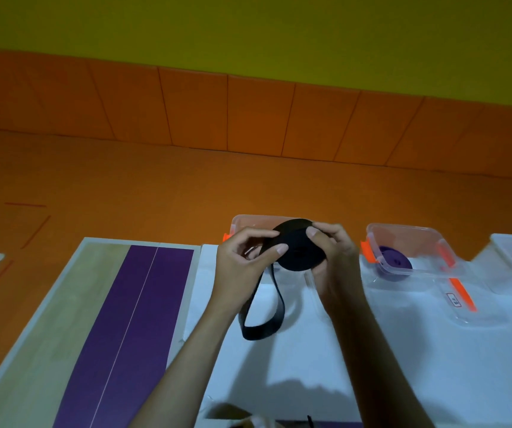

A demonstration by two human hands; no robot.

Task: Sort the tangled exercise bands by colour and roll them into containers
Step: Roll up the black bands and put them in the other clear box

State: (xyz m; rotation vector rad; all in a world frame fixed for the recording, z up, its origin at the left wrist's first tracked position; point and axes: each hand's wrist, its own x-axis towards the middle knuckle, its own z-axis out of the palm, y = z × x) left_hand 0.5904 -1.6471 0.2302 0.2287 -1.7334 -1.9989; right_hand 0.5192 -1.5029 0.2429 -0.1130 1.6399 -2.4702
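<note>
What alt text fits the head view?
A person's bare hands, left grip and right grip, hold a partly rolled black band above a white table, its loose loop trailing down. To the right, a clear container holds a rolled purple band.

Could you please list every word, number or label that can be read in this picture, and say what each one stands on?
"13": white figures on the orange floor, left of the table.
Small white label on the clear lid lying in front of the container with the purple band: too blurred to read.
No print shows on the black band.
Nothing else is legible.
</note>
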